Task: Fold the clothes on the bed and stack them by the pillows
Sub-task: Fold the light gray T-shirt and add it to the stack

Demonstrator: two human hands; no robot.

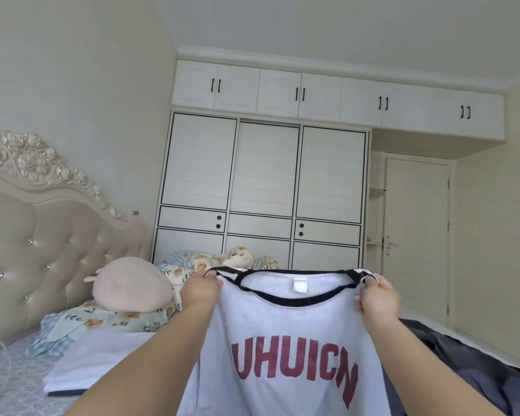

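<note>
Open air above and ahead of both hands, all the way to the wardrobe [261, 187]. Below the left hand [200, 291]: a folded white stack [102, 358] on the bed [15, 376], with a pink plush [131, 285] and floral pillows [108, 321] just beyond it blocking passage toward the headboard [39, 235]. Between the hands the held grey shirt [288, 340] hangs as a curtain; below the right hand [379, 298] a dark garment [475, 367] covers the bed.

**Grey lettered shirt held up over the bed**

A pale grey T-shirt [285, 349] with a black-trimmed neckline and dark red block letters hung upright, spread by its shoulders. A folded white garment [102, 361] lay flat on the bed, near the floral pillows [111, 321].
</note>
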